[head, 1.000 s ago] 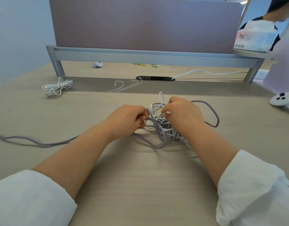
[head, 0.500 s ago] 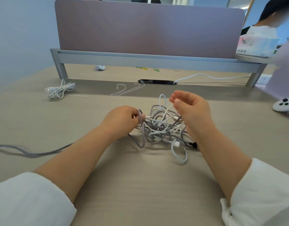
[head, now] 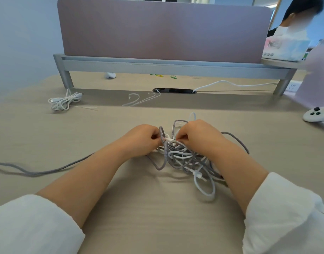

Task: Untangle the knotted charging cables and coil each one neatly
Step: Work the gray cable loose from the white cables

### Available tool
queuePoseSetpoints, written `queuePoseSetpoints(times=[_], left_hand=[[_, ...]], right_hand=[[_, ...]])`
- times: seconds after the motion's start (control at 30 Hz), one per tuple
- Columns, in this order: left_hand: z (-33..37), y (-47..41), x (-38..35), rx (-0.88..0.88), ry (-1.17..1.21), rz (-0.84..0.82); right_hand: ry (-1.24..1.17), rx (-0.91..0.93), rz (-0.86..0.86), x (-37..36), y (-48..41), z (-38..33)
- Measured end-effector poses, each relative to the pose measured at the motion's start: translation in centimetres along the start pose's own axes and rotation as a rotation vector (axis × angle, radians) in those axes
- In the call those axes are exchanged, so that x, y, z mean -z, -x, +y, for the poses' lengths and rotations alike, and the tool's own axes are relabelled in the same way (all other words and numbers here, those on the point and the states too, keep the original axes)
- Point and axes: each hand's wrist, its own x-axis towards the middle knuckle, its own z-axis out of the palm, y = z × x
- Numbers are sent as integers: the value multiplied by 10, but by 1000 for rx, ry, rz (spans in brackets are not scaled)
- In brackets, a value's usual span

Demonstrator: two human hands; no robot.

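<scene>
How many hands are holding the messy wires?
2. The left hand pinches the left side of the tangled cables; the right hand pinches a strand near their top. The hands of the person at the back right are hidden.

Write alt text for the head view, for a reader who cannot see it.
The left hand and right hand pinch strands atop a tangle of grey and white charging cables on a beige desk. A bundled white cable lies at back left, a white controller at right.
</scene>
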Motion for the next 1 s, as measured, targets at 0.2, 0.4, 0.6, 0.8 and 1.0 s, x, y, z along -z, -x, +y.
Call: queuePoseSetpoints(times=[0.2, 0.4, 0.6, 0.8, 1.0], left_hand=[[2, 2, 0, 5, 102, 54], [13, 3, 7, -122, 137, 335], [13, 1, -2, -141, 101, 511], [10, 5, -2, -242, 211, 474], [15, 9, -6, -380, 138, 438]], right_hand=[[-34, 43, 68, -2, 0, 3], [-693, -280, 567, -4, -5, 9], [-637, -141, 392, -3, -3, 14], [-450, -105, 71, -3, -6, 11], [-364, -112, -177, 5, 2, 8]])
